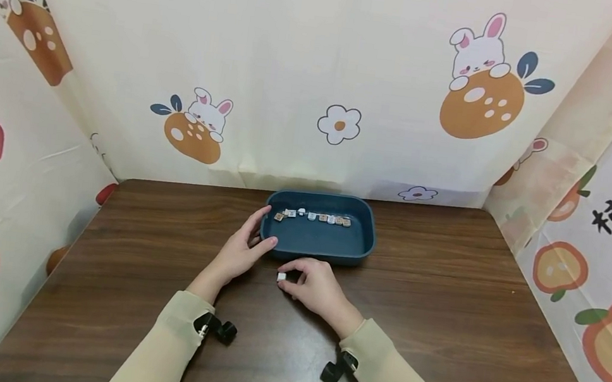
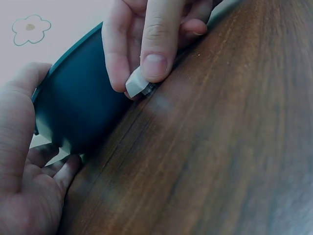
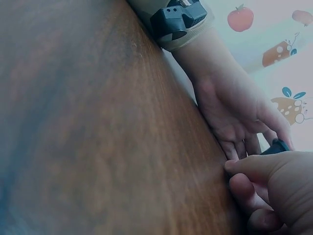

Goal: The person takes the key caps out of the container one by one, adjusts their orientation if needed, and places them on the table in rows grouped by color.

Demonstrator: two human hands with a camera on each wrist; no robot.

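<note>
Printed curtains (image 1: 308, 76) with rabbits, oranges, a flower and lettering close off three sides of a dark brown wooden worktop (image 1: 437, 334), and from above the whole layout reads at once: one dark blue tray (image 1: 356, 248) sits toward the far middle of the worktop, with a row of small tiles (image 1: 314, 217) lined up along its far inner wall, about eight of them as far as I can count at that size. Two beige sleeves (image 1: 173, 340) come in from the near edge, each with a black camera mount at the wrist. The left hand (image 1: 241, 250) lies against the tray's near left corner, fingers fairly straight and spread along the rim with the thumb against the near wall, a contact only the left wrist view shows up close. The right hand (image 1: 317, 288) rests on the worktop just in front of the tray, its grip pinching one small white tile (image 1: 281, 276) between thumb and fingertips. The left wrist view shows that the tile (image 2: 137, 83) sits low, at or almost touching the wood beside the tray wall (image 2: 78, 107). The right wrist view hides the tile altogether behind the curled fingers (image 3: 274, 191), showing instead the left hand (image 3: 239, 112) and its wrist mount (image 3: 178, 17).
</note>
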